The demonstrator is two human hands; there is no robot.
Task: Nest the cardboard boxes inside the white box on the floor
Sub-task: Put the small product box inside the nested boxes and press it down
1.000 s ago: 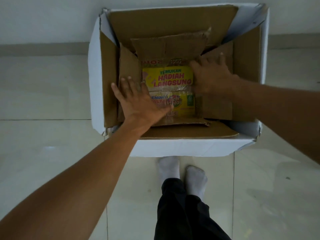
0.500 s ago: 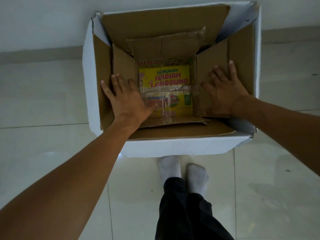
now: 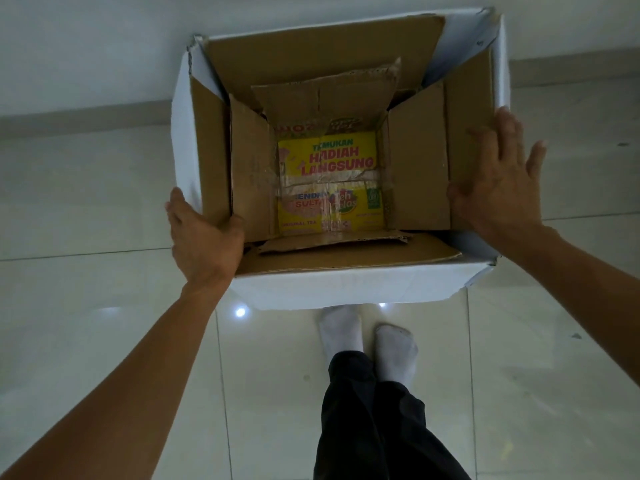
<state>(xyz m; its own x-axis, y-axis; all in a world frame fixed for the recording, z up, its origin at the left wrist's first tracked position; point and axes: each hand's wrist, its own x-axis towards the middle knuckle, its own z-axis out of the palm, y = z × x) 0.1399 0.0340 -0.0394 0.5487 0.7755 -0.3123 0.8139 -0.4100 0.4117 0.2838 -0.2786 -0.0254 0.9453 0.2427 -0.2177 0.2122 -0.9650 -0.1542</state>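
Note:
The big white box (image 3: 346, 285) stands open on the tiled floor, brown inside. Nested in it sits a smaller brown cardboard box (image 3: 419, 174) with its flaps up against the white box's walls; its bottom shows a yellow printed panel (image 3: 329, 157) with tape across it. My left hand (image 3: 204, 237) clasps the white box's left wall near the front corner, thumb inside, fingers hidden outside. My right hand (image 3: 502, 181) lies flat with fingers spread over the top edge of the right wall, holding nothing that I can see.
The white box's far side is close to a pale wall with a grey skirting strip (image 3: 69, 116). My feet in white socks (image 3: 341, 330) stand just in front of the box. Glossy floor tiles (image 3: 104, 341) lie on both sides.
Both hands have come out of the inner box, where they pressed its side flaps outward, and moved to the white box's outer walls, left hand now clasping the left wall.

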